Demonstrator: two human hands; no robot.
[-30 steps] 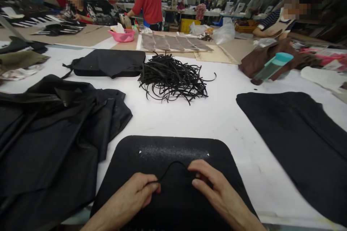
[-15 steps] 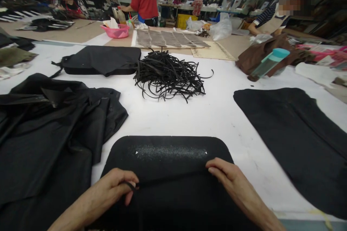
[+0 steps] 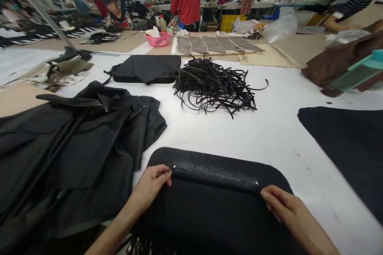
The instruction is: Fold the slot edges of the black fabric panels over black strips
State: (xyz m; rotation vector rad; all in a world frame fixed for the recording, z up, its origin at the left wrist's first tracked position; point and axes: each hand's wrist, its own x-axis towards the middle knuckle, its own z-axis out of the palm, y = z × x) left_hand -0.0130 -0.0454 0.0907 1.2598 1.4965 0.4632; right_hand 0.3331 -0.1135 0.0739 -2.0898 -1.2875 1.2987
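Note:
A black panel with rounded corners (image 3: 215, 215) lies on the white table in front of me. Near its far edge runs a greyish, speckled band between two small white triangular marks. My left hand (image 3: 157, 181) pinches one end of a thin black strip (image 3: 215, 185) beside the left mark. At the other end my right hand (image 3: 278, 203) is closed on the strip, just below the right mark. Stretched between both hands, the strip runs along the near side of the speckled band. Black on black, its exact contact with the panel is hard to make out.
Beyond the panel lies a tangled heap of black strips (image 3: 215, 85), with a stack of black pieces (image 3: 148, 67) beside it. Crumpled black sheets (image 3: 89, 147) cover the left. Right are another black piece (image 3: 353, 147) and a teal-lidded bottle (image 3: 356, 73). People work farther back.
Both hands have moved away from me over the panel, bringing the strip from its middle up to the speckled band. The view has turned left, and the panel now sits tilted.

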